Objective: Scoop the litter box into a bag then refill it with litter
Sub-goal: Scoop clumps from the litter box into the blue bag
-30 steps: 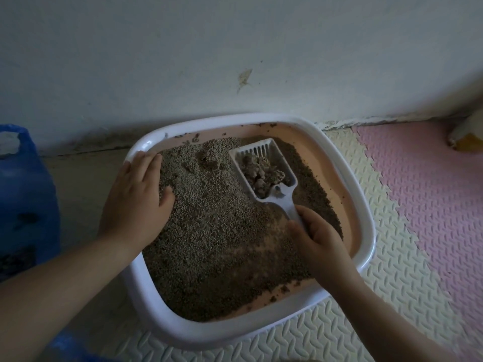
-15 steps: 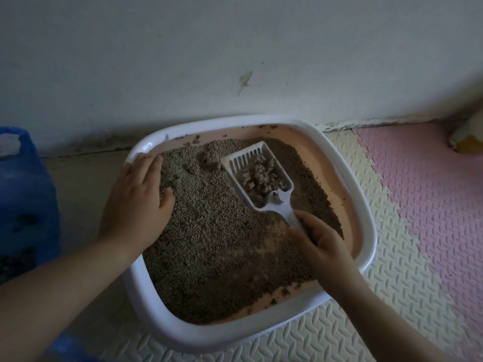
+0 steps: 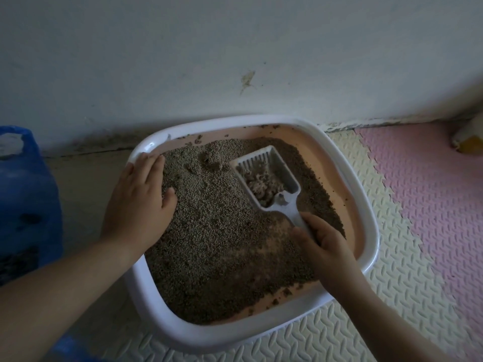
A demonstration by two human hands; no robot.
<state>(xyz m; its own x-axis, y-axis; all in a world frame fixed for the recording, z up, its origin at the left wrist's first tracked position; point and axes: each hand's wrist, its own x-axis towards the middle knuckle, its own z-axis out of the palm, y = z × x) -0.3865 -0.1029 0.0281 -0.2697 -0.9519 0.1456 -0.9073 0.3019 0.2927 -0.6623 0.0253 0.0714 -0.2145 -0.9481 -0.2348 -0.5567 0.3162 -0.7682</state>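
Observation:
A white-rimmed litter box (image 3: pixel 367 212) with a pink inside sits on the floor against the wall, filled with brown-grey litter (image 3: pixel 219 244). My right hand (image 3: pixel 324 246) grips the handle of a white slotted scoop (image 3: pixel 271 176), which holds several clumps just above the litter at the box's far right. My left hand (image 3: pixel 138 205) lies flat on the box's left rim, fingers spread, thumb on the litter. A blue plastic bag (image 3: pixel 28 205) stands to the left of the box.
A white wall (image 3: pixel 235 48) runs directly behind the box. Cream foam mat (image 3: pixel 392 296) and pink foam mat (image 3: pixel 431 205) cover the floor to the right. A white and yellow object (image 3: pixel 467 139) sits at the far right by the wall.
The scoop has jiggled slightly left and back over the litter with its clumps. My left hand has stayed on the rim.

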